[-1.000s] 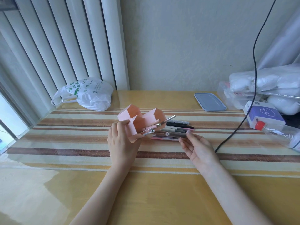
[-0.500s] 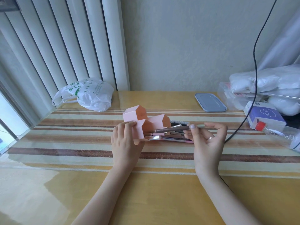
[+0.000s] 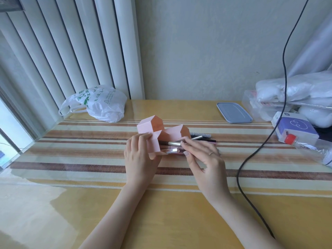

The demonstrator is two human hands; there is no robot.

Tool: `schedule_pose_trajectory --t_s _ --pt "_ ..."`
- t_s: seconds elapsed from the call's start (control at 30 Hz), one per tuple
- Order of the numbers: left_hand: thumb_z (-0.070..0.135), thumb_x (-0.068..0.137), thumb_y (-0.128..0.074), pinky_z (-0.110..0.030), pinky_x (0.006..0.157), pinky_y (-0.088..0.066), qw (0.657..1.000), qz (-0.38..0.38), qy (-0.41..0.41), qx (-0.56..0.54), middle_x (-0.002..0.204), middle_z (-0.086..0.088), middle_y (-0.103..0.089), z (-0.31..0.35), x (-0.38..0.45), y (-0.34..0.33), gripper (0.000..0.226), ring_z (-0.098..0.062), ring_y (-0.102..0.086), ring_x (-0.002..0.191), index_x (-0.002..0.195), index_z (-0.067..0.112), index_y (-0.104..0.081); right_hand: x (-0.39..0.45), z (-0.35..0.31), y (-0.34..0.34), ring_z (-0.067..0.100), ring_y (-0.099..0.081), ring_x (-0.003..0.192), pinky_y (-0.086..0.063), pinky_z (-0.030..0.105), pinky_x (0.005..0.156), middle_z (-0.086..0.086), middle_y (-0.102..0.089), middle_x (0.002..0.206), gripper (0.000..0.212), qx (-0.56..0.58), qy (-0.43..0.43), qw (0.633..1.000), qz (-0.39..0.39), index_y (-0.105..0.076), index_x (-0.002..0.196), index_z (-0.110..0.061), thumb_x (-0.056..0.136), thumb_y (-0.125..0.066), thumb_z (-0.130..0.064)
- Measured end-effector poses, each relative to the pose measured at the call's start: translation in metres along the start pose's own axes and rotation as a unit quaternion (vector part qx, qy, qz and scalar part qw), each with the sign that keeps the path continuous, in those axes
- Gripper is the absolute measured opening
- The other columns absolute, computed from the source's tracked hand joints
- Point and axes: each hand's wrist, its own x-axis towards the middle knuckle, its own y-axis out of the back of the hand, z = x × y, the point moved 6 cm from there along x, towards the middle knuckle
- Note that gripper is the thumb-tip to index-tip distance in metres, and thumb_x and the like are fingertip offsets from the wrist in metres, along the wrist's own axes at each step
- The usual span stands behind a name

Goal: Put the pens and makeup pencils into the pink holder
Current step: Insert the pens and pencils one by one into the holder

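The pink holder, a cluster of three hexagonal tubes, is tipped on its side on the striped table mat, openings facing right. My left hand grips its front tube. My right hand pinches a slim silver and black pencil, whose tip is inside a tube mouth. A pink pencil pokes out of the front tube below it. Several dark pens lie on the mat just behind my right hand, partly hidden by it.
A white plastic bag sits at the back left. A grey-blue lid lies at the back right. A purple and white box, a red-capped bottle and plastic-wrapped bundles crowd the right edge. A black cable hangs down across the table.
My right hand picked a pencil from the pile, lifted it, and has now moved left, pushing its tip into the holder. My left hand tilted the holder further onto its side.
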Motion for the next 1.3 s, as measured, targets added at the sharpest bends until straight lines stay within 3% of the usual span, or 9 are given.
schedule_pose_trajectory --t_s 0.13,0.23,0.33,0.47,0.7,0.93,1.03,1.17,1.3 --pt "0.042 0.066 -0.060 -0.037 0.082 -0.037 1.000 -0.003 0.020 -0.011 0.102 -0.010 -0.054 -0.001 0.001 0.001 0.055 -0.031 -0.048 0.096 0.111 0.014 -0.049 0.004 0.011 0.020 0.014 -0.058 0.100 -0.048 0.029 0.089 -0.007 -0.064 0.105 0.024 -0.019 -0.029 0.997 0.066 -0.065 0.110 -0.011 0.088 -0.054 -0.009" --pt "0.045 0.066 -0.059 -0.035 0.080 -0.035 0.998 0.009 0.056 -0.027 0.100 -0.010 -0.053 -0.008 0.003 0.003 0.057 -0.031 -0.048 0.094 0.111 0.011 -0.050 0.006 0.041 0.026 0.021 -0.059 0.092 -0.053 0.045 0.071 -0.004 -0.067 0.095 0.022 -0.119 -0.114 0.986 0.033 -0.063 0.100 -0.016 0.083 -0.059 -0.001" --pt "0.025 0.063 -0.078 -0.034 0.078 -0.034 0.996 0.019 0.079 -0.030 0.100 -0.011 -0.051 -0.014 0.003 0.003 0.058 -0.033 -0.047 0.092 0.110 0.009 -0.047 0.001 0.061 0.023 0.028 -0.056 0.090 -0.044 0.039 0.071 -0.002 -0.068 0.093 0.024 -0.229 -0.179 0.955 -0.055 -0.059 0.099 -0.020 0.082 -0.062 -0.004" --pt "0.016 0.061 -0.083 -0.031 0.079 -0.031 0.995 0.023 0.096 -0.031 0.101 -0.012 -0.051 -0.018 0.002 0.003 0.061 -0.031 -0.045 0.094 0.110 0.007 -0.047 -0.009 0.070 0.017 0.026 -0.051 0.097 -0.035 0.039 0.077 -0.001 -0.063 0.099 0.019 -0.317 -0.222 0.911 -0.145 -0.052 0.100 -0.022 0.088 -0.055 -0.008" --pt "0.017 0.061 -0.083 -0.029 0.078 -0.030 0.995 0.025 0.096 -0.027 0.101 -0.011 -0.051 -0.018 0.002 0.002 0.060 -0.031 -0.045 0.093 0.109 0.007 -0.048 -0.009 0.077 0.015 0.024 -0.048 0.100 -0.029 0.036 0.074 -0.001 -0.059 0.107 0.014 -0.336 -0.238 0.894 -0.176 -0.049 0.101 -0.020 0.092 -0.050 -0.010" --pt "0.017 0.061 -0.082 -0.026 0.077 -0.027 0.995 0.024 0.094 -0.026 0.100 -0.012 -0.051 -0.019 0.002 0.001 0.060 -0.031 -0.045 0.093 0.108 0.006 -0.048 -0.011 0.080 0.014 0.027 -0.045 0.097 -0.038 0.036 0.081 0.007 -0.057 0.105 0.008 -0.347 -0.242 0.883 -0.202 -0.055 0.100 -0.015 0.094 -0.050 -0.017" --pt "0.017 0.061 -0.082 -0.029 0.077 -0.029 0.995 0.022 0.097 -0.025 0.101 -0.012 -0.051 -0.018 0.003 0.002 0.060 -0.031 -0.045 0.093 0.109 0.005 -0.048 -0.007 0.075 0.014 0.028 -0.048 0.092 -0.037 0.033 0.078 0.006 -0.058 0.098 0.006 -0.281 -0.203 0.922 -0.169 -0.056 0.096 -0.012 0.092 -0.053 -0.016" --pt "0.016 0.062 -0.081 -0.034 0.074 -0.034 0.994 0.017 0.100 -0.033 0.102 -0.010 -0.050 -0.016 0.002 0.003 0.059 -0.030 -0.047 0.094 0.110 0.007 -0.048 0.004 0.065 0.020 0.017 -0.059 0.071 -0.039 0.016 0.063 -0.005 -0.064 0.084 0.006 -0.002 -0.252 0.965 -0.078 -0.053 0.089 -0.012 0.094 -0.051 -0.009" --pt "0.005 0.064 -0.078 -0.033 0.077 -0.037 0.995 0.016 0.078 -0.060 0.108 -0.006 -0.051 -0.012 0.002 0.000 0.058 -0.027 -0.049 0.100 0.115 0.008 -0.048 0.012 0.050 0.034 0.010 -0.066 0.081 -0.053 0.030 0.074 0.003 -0.067 0.090 0.004 0.105 -0.211 0.970 0.052 -0.049 0.096 -0.009 0.096 -0.046 -0.007"
